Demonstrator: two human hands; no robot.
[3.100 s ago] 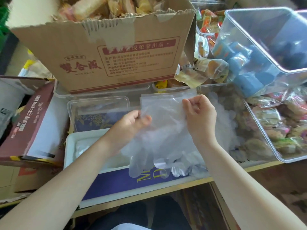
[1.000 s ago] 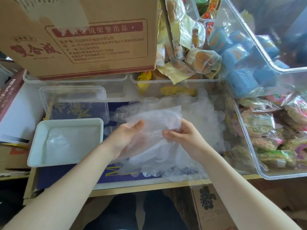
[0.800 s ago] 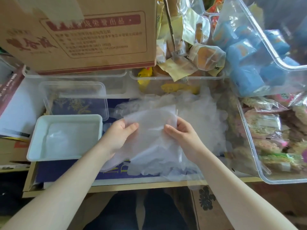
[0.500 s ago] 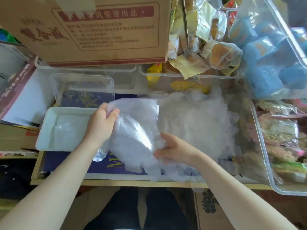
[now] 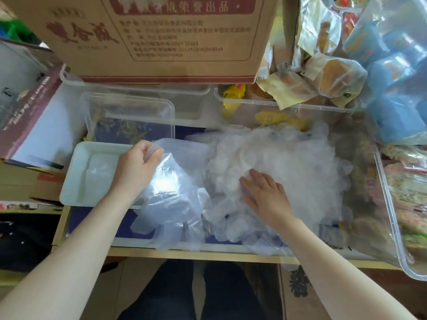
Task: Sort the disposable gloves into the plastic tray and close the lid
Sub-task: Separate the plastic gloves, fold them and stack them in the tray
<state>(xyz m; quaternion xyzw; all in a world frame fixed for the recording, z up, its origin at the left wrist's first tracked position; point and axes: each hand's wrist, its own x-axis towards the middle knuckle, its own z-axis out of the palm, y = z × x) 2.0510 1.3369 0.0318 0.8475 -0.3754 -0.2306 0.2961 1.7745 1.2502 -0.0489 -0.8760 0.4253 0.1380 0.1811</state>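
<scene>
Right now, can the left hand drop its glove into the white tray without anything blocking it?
Probably yes. The left hand pinches the glove right at the white tray's near edge, and the tray is open on top.

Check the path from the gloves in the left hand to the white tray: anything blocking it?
Nothing visible blocks it. The left hand pinches the gloves right at the white tray's right edge. The tray is open on top; the clear lid lies behind it, out of the way.
</scene>
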